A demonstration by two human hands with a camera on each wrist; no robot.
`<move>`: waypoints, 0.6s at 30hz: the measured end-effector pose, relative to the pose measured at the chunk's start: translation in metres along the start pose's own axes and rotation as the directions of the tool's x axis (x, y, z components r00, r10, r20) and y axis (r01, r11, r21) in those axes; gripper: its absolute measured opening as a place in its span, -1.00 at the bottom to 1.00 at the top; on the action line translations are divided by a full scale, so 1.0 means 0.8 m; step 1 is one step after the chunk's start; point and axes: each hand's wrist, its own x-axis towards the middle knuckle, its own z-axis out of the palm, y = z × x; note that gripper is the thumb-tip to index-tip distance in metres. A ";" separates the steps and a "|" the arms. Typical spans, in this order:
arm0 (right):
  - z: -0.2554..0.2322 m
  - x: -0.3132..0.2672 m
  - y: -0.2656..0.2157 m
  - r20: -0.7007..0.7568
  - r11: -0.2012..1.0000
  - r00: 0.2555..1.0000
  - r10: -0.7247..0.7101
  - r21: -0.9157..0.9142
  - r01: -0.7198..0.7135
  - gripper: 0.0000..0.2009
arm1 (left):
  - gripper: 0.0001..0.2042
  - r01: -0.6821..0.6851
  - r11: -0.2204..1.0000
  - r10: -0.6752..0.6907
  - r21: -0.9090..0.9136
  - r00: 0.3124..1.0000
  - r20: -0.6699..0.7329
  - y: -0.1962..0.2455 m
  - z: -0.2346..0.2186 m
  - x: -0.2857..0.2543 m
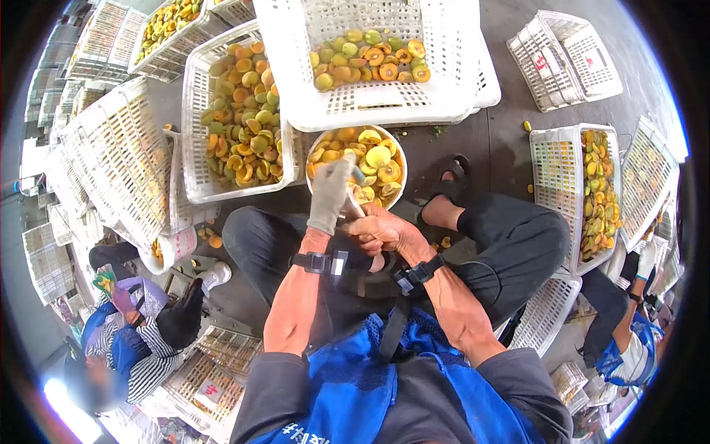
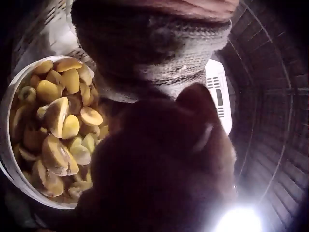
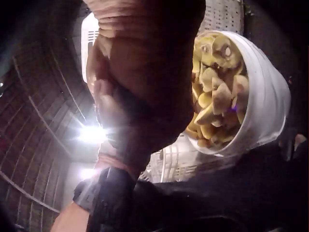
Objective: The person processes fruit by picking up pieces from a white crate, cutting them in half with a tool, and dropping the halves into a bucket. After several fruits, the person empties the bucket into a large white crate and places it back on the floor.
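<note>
My left hand (image 1: 330, 194) wears a grey knit glove (image 2: 169, 53) and is raised at the near rim of a white bucket (image 1: 404, 177). A bluish patch shows by its fingers, which are partly hidden. Just below it, my bare right hand (image 1: 384, 228) curls its fingers and thumb on a pale piece that runs up to the glove and looks like part of it. Halved, apricot-like fruits (image 2: 58, 116), yellow to orange, fill the bucket. The right wrist view shows the back of the right hand (image 3: 145, 72) beside the bucket (image 3: 263, 96).
Beyond the bucket stands a white crate (image 1: 370, 111) holding fruit halves. Another full crate (image 1: 194, 148) is at its left, and one more (image 1: 551, 170) at the right. Crates lean and stack on both sides. Two other people sit at the lower left and right. My knees flank the bucket.
</note>
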 end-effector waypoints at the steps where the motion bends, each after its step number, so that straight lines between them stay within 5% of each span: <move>1: 0.006 -0.004 -0.003 -0.039 0.995 0.999 -0.030 -0.097 0.026 -0.83 | -0.51 0.051 0.998 -0.048 0.026 0.995 -0.092 0.023 -0.007 -0.003; 4: 0.003 -0.013 -0.003 -0.175 0.992 0.982 -0.076 -0.112 0.057 -0.82 | -0.44 0.005 0.934 -0.120 -0.357 0.946 -0.302 0.029 -0.059 0.016; 8: -0.017 -0.004 0.000 -0.261 0.968 0.960 -0.100 -0.249 0.033 -0.85 | -0.46 -0.076 0.847 -0.149 -0.526 0.916 -0.373 0.016 -0.145 0.031; 9: -0.014 -0.006 -0.005 -0.281 0.954 0.952 -0.119 -0.298 0.031 -0.87 | -0.48 -0.168 0.846 -0.110 -0.507 0.874 -0.474 0.028 -0.150 0.030; 10: -0.009 -0.011 -0.012 -0.302 0.938 0.943 -0.139 -0.346 0.028 -0.88 | -0.49 -0.199 0.876 -0.010 -0.439 0.903 -0.430 0.031 -0.177 0.026; 12: -0.012 -0.017 -0.015 -0.346 0.922 0.920 -0.181 -0.386 0.037 -0.85 | -0.53 -0.312 0.915 0.032 -0.254 0.684 -0.728 0.033 -0.201 0.034; 14: -0.026 -0.019 -0.016 -0.380 0.922 0.896 -0.229 -0.379 0.075 -0.78 | -0.60 -0.098 0.975 0.215 0.198 0.627 -0.749 0.024 -0.258 0.033; 15: -0.016 -0.024 -0.024 -0.385 0.873 0.853 -0.353 -0.464 0.152 -0.80 | -0.62 -0.323 0.945 0.198 -0.054 0.694 -0.692 0.030 -0.255 0.030; 18: -0.009 -0.033 -0.038 -0.414 0.837 0.817 -0.400 -0.528 0.143 -0.80 | -0.63 -0.145 0.954 0.266 0.263 0.815 -0.515 0.056 -0.196 0.013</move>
